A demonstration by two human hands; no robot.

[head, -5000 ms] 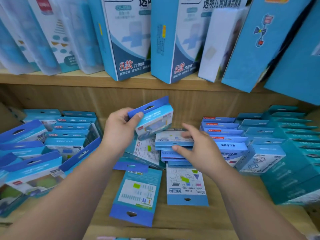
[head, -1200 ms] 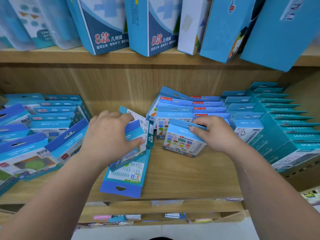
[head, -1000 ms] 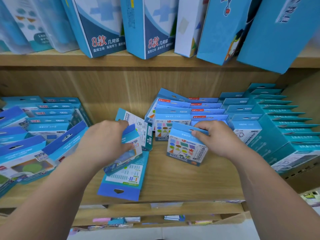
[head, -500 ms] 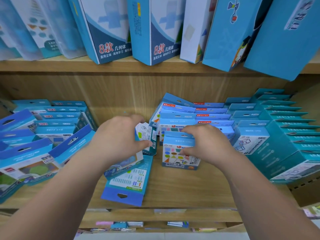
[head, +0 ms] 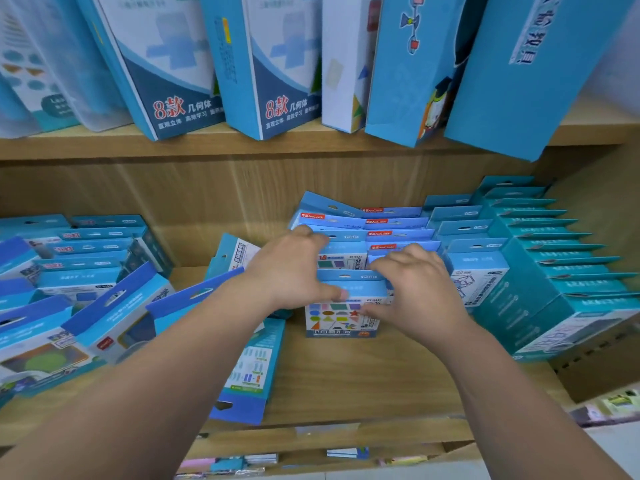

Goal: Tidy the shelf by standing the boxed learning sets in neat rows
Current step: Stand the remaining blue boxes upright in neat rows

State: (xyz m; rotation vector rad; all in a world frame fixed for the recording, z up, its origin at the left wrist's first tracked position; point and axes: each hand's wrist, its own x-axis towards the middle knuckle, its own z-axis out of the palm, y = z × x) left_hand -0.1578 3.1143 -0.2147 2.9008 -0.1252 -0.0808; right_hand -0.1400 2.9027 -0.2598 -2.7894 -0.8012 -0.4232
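Flat blue hang-tab box [head: 249, 372] is lying on the wooden shelf [head: 363, 382], next in the queue. My left hand [head: 291, 271] and right hand [head: 415, 296] are pinching the top of the blue coloured-shapes box [head: 341, 318], thumbs in front. I'm pressing it upright against the standing blue row [head: 349, 233] and aiming for even pressure and flush edges.

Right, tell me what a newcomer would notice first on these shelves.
Two hands come together mid-shelf: the left hand and right hand hold a shape box upright at the front of a row on the lower shelf. Left of it, one flat box lies on the shelf, its hang tab toward the front edge. Overhead, tall boxes lean sideways on the upper shelf.
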